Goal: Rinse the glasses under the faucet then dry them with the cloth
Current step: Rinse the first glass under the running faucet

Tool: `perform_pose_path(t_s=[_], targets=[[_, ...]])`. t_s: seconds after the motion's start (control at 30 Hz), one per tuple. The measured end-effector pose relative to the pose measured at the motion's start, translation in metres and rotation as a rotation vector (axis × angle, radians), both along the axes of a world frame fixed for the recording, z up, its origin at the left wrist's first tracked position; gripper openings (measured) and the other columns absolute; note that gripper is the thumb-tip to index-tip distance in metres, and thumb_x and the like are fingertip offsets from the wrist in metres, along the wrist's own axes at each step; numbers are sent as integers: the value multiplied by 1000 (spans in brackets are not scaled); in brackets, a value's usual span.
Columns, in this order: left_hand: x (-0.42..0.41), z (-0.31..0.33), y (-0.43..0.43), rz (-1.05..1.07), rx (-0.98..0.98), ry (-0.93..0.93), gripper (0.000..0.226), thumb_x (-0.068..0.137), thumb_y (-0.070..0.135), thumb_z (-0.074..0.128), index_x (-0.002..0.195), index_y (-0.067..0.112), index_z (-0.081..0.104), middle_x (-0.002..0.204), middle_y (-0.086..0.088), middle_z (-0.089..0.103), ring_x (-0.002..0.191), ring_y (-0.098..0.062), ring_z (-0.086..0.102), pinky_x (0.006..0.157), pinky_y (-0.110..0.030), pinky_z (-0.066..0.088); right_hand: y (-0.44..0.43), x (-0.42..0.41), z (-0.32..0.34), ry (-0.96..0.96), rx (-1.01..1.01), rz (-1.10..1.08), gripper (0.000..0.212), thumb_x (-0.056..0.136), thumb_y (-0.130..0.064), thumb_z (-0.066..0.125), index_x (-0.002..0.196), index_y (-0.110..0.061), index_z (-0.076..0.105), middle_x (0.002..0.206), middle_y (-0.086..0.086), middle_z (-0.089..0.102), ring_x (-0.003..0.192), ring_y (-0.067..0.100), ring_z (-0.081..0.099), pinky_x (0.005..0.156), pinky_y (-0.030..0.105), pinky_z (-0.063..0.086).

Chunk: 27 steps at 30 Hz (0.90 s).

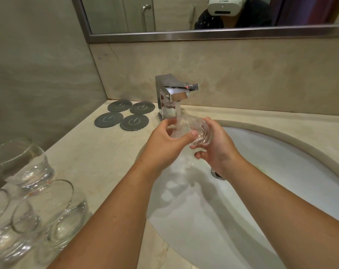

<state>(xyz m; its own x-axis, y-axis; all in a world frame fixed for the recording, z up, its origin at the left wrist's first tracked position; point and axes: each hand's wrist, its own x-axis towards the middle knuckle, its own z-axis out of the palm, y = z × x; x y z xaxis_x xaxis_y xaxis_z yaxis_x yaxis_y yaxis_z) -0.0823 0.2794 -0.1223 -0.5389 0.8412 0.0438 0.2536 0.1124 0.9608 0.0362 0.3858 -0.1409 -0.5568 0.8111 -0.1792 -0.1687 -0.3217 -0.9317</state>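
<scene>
A clear glass lies tilted on its side under the running chrome faucet, and water pours into its mouth. My left hand grips the glass at its rim, thumb across the front. My right hand holds its thick base from the right. Both hands hover over the white sink basin. Several more clear glasses stand on the counter at the lower left. No cloth is in view.
Several round grey coasters lie on the beige stone counter left of the faucet. The sink drain shows below my right wrist. A mirror hangs on the back wall, and a wall closes off the left side.
</scene>
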Motion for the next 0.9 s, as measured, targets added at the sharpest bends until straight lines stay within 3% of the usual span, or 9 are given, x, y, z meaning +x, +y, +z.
perform_pose_path(t_s=[0.1,0.23,0.37,0.47,0.6,0.77,0.83,0.9], targets=[[0,1,-2,-43,-8,61,72,72,51,88,138,42,61,121,16,74,109,-6,74,107,-42,56,0,3,0,-34,-80,41,54,104,-65,48,113,-19,73,81,0,67,54,15,55,46,28,36],[1,0,1,-66,18,29,84,67,45,86,146,38,57,130,13,71,112,-11,74,108,-43,56,-2,0,-1,63,-127,12,41,108,-51,52,117,-14,68,84,6,66,50,15,50,43,27,37],[3,0,2,-27,-6,-33,95,63,63,86,145,31,52,132,13,69,121,-7,69,110,-39,53,0,-2,-1,121,-126,-13,33,108,-44,53,115,-14,66,80,5,66,50,16,50,46,28,38],[3,0,2,27,-46,-27,100,55,84,80,135,29,59,126,14,72,117,-10,71,107,-43,57,-1,-2,1,139,-71,-51,24,108,-37,56,110,-16,66,83,3,67,51,18,51,46,28,38],[3,-1,3,63,-51,-21,95,55,88,75,127,28,60,120,15,70,114,-13,72,105,-43,58,-3,-2,0,118,59,-93,16,108,-32,58,116,-21,68,104,5,69,55,20,51,48,29,38],[0,-1,2,83,-66,-8,120,40,104,71,134,29,64,124,14,70,115,-14,72,104,-45,59,-3,-4,-2,117,108,-100,17,109,-31,57,120,-22,65,107,10,66,56,20,51,51,31,36],[0,1,1,79,-43,-23,109,48,94,79,132,26,67,123,13,73,116,-10,72,105,-45,59,-3,-4,-1,115,100,-91,18,108,-32,58,121,-22,66,103,8,67,56,21,52,51,31,38],[0,3,0,45,-15,-33,85,66,72,88,133,24,66,122,12,75,114,-4,71,105,-39,58,-4,-3,0,86,66,-44,30,107,-40,58,126,-18,67,100,7,68,60,21,57,50,31,42]])
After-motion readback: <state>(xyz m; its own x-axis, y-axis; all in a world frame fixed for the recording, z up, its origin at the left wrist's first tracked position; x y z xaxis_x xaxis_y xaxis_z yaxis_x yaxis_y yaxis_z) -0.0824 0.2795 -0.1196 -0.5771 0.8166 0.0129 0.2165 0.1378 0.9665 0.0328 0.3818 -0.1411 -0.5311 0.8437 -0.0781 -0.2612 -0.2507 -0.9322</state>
